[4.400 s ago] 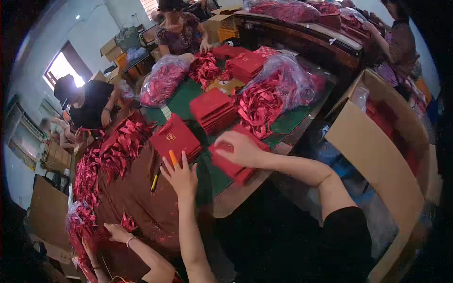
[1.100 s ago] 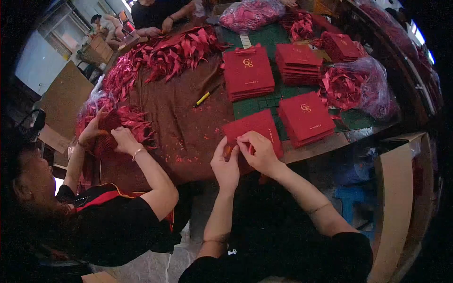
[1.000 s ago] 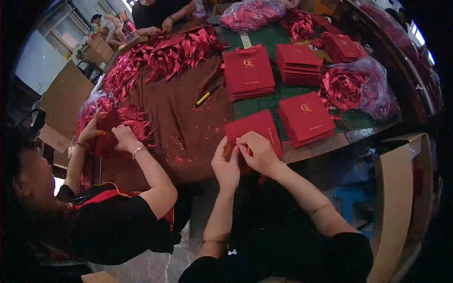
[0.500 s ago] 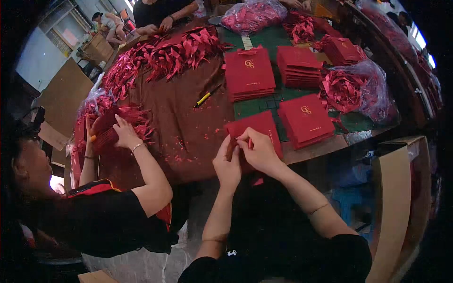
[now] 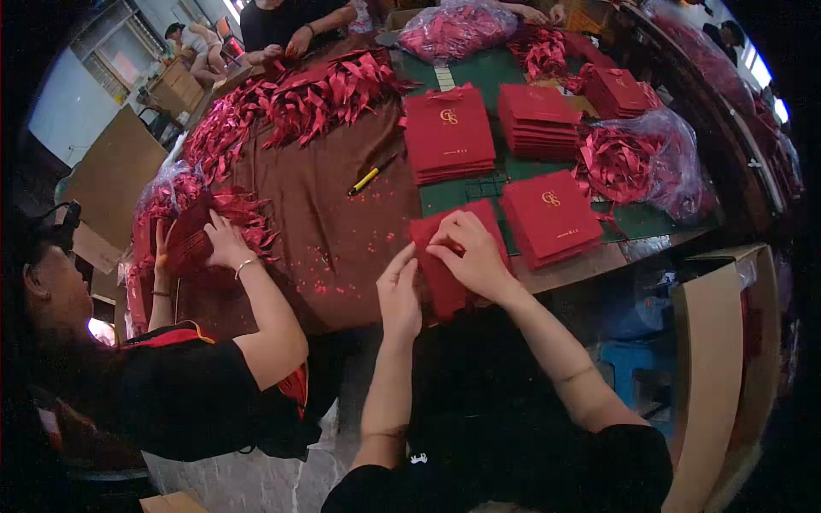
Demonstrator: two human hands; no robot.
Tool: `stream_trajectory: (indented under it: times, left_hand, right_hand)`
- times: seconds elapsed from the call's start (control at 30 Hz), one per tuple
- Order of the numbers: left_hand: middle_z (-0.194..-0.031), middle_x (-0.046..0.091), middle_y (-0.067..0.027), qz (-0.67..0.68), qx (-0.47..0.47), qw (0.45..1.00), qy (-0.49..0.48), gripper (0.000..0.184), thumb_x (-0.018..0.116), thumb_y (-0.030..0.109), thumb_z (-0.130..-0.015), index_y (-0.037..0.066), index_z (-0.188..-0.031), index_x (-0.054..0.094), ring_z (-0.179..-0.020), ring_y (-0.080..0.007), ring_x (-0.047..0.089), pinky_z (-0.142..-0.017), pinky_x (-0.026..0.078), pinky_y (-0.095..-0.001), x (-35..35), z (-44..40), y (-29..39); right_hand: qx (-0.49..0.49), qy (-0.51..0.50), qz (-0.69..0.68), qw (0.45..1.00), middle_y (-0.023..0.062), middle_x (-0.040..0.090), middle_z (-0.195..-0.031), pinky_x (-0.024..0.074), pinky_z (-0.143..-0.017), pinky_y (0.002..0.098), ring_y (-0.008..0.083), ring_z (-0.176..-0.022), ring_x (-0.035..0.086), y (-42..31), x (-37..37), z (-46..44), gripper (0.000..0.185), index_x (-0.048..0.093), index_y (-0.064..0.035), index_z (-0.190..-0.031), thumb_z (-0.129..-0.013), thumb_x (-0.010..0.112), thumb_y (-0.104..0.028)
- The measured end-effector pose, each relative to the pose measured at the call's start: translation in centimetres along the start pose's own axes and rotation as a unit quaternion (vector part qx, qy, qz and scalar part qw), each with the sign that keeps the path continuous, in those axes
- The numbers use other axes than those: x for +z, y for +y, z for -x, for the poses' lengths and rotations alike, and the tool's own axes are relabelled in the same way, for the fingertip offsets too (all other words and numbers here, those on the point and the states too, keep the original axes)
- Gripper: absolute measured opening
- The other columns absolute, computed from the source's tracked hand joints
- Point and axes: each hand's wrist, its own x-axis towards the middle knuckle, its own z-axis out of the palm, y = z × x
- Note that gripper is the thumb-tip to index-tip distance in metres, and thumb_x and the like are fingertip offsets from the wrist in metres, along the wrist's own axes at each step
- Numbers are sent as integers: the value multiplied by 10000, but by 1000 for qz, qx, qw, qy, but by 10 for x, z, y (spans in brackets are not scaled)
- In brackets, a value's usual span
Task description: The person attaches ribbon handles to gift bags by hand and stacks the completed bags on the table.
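Note:
A red paper bag (image 5: 446, 295) lies at the table's near edge between my hands, slightly tilted toward me. My left hand (image 5: 398, 295) is at its left edge, thumb and fingers closed on the paper near the upper left corner. Across the bag's upper part, my right hand (image 5: 470, 255) has curled fingers with thumb and forefinger drawn together; whatever they pinch is hidden. Just right of it rests a stack of red bags (image 5: 552, 224) with gold lettering. Behind stands a taller stack of bags (image 5: 449, 132).
A yellow utility knife (image 5: 366, 179) lies on the brown cloth (image 5: 312, 214) among small red scraps. Red ribbons (image 5: 333, 90) are heaped at the back; a plastic bag of ribbons (image 5: 684, 162) sits right. A co-worker's hands (image 5: 224, 244) handle red bags at left. A cardboard box (image 5: 714, 368) stands right.
My right hand has moved up and slightly right over the bag, away from my left hand. The bag's front now shows lower between them. My left hand has shifted slightly left.

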Motion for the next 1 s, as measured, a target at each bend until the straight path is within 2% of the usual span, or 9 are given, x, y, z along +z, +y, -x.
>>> stream_trajectory:
  times: [0.1, 0.2, 0.37, 0.47, 0.6, 0.73, 0.8, 0.87, 1.0]
  left_hand:
    - [-1078, 619, -94, -365, 156, 916, -62, 275, 537, 29, -916, -23, -1181, 595, -914, -174, 605, -798, 478, -276, -16, -15, -3]
    - [-961, 532, -138, -598, 389, 700, -17, 269, 644, -6, -773, 63, -1031, 669, -848, -297, 527, -745, 437, -354, -13, -17, 8]
    - [-930, 555, -137, -564, 464, 677, -94, 213, 610, -54, -695, 22, -891, 643, -863, -330, 518, -737, 432, -413, -25, -46, -3]
    - [-950, 566, -151, -541, 494, 669, -129, 174, 624, -45, -721, 6, -888, 626, -899, -342, 549, -747, 480, -409, -28, -53, -3]
    - [-992, 596, -153, -605, 434, 645, -172, 112, 605, -27, -797, -25, -909, 600, -940, -327, 596, -767, 514, -391, -42, -55, 1]
    - [-1019, 613, -151, -570, 457, 665, -157, 117, 605, -26, -808, -18, -924, 613, -961, -315, 608, -767, 527, -377, -63, -56, 10]
    - [-1019, 620, -147, -604, 487, 616, -139, 136, 616, -16, -812, 0, -947, 626, -979, -301, 612, -792, 534, -371, -78, -55, 12]
    - [-1026, 628, -144, -639, 436, 627, -92, 151, 625, 5, -823, 27, -971, 648, -1021, -304, 601, -822, 534, -387, -96, -54, 9]
    - [-1020, 638, -128, -664, 408, 624, -54, 124, 627, 20, -832, 28, -945, 677, -1060, -315, 589, -845, 525, -401, -98, -41, 16]
  right_hand:
    - [156, -46, -144, 976, 82, 564, -827, 437, -700, 325, 222, -799, 556, 14, 4, 1, 120, 625, -21, -835, -794, 684, -117]
    - [188, -71, -148, 968, 78, 586, -842, 440, -675, 304, 191, -785, 565, 24, 11, 6, 143, 640, -19, -850, -808, 689, -146]
    - [230, -73, -154, 958, 47, 591, -768, 416, -625, 266, 120, -705, 534, 28, 18, 5, 117, 639, -21, -833, -810, 693, -123]
    - [298, -120, -211, 923, 91, 601, -851, 475, -710, 333, 182, -800, 585, 29, 18, 5, 215, 609, -8, -858, -830, 692, -204]
    - [281, -157, -146, 935, 80, 572, -742, 475, -693, 325, 180, -756, 590, 41, 18, 10, 325, 534, -31, -895, -776, 754, -240]
    - [271, -210, -149, 927, 99, 562, -979, 477, -707, 326, 216, -807, 598, 44, 13, 8, 294, 545, -12, -746, -770, 753, -218]
    - [249, -197, -153, 936, 66, 579, -837, 461, -636, 300, 158, -711, 580, 46, 15, 11, 282, 517, -21, -859, -776, 743, -167]
    - [274, -201, -184, 922, 23, 584, -654, 426, -556, 261, 71, -620, 533, 38, 14, 9, 309, 472, -34, -952, -789, 725, -105]
    - [308, -213, -245, 894, 60, 602, -660, 456, -535, 255, 118, -617, 605, 30, 13, 8, 260, 492, -3, -934, -798, 704, -67]
